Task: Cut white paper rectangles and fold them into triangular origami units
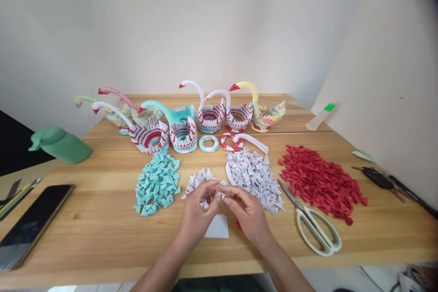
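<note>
Both hands meet over the middle of the wooden table. Between the fingertips is a small white folded paper piece [220,195]. My left hand [201,207] pinches it from the left, and my right hand [247,212] has its thumb and fingertips at its right side. A curved white strip of joined pieces [228,174] shows just above the fingers. Behind the hands lies a small pile of white pieces [199,178], with a larger white pile [255,178] to its right. Below the left fingers rests a white paper sheet [218,226]; something red peeks out beside my right hand.
Teal pieces [158,185] lie left, red pieces [318,178] right, with scissors [316,230] in front. Several paper swans [210,117] and paper rings [208,143] stand behind. A phone [32,223] and green jug [61,143] are left; keys [378,178] lie right.
</note>
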Demonstrator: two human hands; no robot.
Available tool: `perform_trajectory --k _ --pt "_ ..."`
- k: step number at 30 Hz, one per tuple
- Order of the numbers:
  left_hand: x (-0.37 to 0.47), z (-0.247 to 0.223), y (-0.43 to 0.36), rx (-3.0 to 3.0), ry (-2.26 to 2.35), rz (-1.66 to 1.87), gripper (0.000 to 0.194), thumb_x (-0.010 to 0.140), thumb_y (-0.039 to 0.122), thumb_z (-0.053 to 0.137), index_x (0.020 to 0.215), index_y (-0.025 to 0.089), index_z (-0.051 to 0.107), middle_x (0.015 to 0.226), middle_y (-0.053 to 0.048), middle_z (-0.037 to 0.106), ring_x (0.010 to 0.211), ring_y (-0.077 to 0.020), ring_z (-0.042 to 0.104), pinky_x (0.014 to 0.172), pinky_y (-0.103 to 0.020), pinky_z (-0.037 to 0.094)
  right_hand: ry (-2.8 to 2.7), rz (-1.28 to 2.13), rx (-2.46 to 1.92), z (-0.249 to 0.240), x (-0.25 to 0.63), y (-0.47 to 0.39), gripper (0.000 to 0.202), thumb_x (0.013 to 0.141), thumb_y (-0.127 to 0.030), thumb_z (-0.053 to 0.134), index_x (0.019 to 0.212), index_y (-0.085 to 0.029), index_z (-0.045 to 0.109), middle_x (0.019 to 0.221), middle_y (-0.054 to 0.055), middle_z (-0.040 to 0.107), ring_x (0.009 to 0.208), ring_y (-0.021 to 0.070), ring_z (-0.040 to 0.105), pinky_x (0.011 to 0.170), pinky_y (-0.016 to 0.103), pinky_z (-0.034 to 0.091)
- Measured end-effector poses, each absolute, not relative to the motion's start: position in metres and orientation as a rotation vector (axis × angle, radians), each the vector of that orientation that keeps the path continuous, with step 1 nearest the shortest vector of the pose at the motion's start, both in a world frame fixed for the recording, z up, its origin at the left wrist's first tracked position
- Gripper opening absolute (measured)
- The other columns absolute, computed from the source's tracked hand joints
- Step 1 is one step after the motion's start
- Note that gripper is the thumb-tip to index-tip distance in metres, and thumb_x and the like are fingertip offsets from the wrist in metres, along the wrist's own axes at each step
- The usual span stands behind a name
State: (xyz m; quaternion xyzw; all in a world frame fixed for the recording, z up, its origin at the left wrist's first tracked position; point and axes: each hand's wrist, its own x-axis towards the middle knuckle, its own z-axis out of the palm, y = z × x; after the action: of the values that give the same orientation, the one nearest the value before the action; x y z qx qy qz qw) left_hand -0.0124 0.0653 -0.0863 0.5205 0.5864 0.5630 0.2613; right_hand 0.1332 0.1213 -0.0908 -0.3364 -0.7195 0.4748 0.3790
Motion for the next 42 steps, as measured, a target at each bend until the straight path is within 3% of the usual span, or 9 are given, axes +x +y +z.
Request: perform_trajectory --k 6,12,16,31,37,42 --pt "-0.014 -0.083 0.066 1.377 1.531 1.508 0.024 0.082 0.017 0.058 0.105 0.017 0.063 0.085 -0.005 0.073 0.07 -0.0153 0.065 0.065 -0.026 0.052 -1.967 0.918 -0.704 -0.092 0.134 0.122 0.012 0.091 -0.019 0.056 0.092 -0.025 0.067 0.083 0.002 0.069 0.077 0.0174 0.066 0.07 0.028 0.051" --pt "-0.017 -0.082 0.065 1.427 1.566 1.486 0.026 0.079 0.014 0.058 0.103 0.017 0.066 0.083 -0.004 0.075 0.065 -0.0139 0.063 0.064 -0.025 0.052 -2.092 0.698 -0.547 -0.091 0.137 0.125 0.02 0.093 -0.015 0.053 0.102 -0.027 0.066 0.088 0.004 0.071 0.081 0.0196 0.066 0.07 0.032 0.053" --pt "-0.017 -0.082 0.066 1.43 1.577 1.476 0.026 0.079 0.013 0.059 0.102 0.017 0.067 0.083 -0.003 0.076 0.066 -0.0146 0.065 0.063 -0.025 0.052 -2.115 0.637 -0.51 -0.089 0.137 0.125 0.022 0.094 -0.013 0.05 0.099 -0.026 0.066 0.088 0.005 0.07 0.081 0.0188 0.065 0.069 0.031 0.053" --pt "-0.014 -0.082 0.067 1.48 1.596 1.493 0.021 0.082 0.016 0.061 0.102 0.018 0.067 0.079 -0.003 0.074 0.063 -0.0143 0.063 0.061 -0.025 0.052 -1.981 0.796 -0.746 -0.095 0.139 0.124 0.012 0.092 -0.019 0.056 0.098 -0.026 0.063 0.087 0.002 0.07 0.08 0.0183 0.066 0.071 0.028 0.051" --pt "-0.014 -0.085 0.063 1.612 1.732 1.565 0.023 0.085 0.013 0.06 0.106 0.019 0.065 0.088 -0.004 0.075 0.068 -0.0156 0.063 0.068 -0.028 0.052 -2.029 1.055 -0.826 -0.088 0.138 0.124 0.017 0.096 -0.026 0.049 0.088 -0.023 0.063 0.082 0.002 0.067 0.076 0.0173 0.063 0.069 0.027 0.046" --pt "-0.013 -0.088 0.063 1.859 1.791 1.532 0.026 0.084 0.008 0.059 0.106 0.021 0.065 0.09 -0.005 0.073 0.076 -0.0187 0.065 0.07 -0.03 0.052 -2.06 1.023 -0.805 -0.084 0.136 0.121 0.018 0.093 -0.023 0.05 0.076 -0.021 0.055 0.07 0.0 0.056 0.065 0.0153 0.053 0.062 0.026 0.04"
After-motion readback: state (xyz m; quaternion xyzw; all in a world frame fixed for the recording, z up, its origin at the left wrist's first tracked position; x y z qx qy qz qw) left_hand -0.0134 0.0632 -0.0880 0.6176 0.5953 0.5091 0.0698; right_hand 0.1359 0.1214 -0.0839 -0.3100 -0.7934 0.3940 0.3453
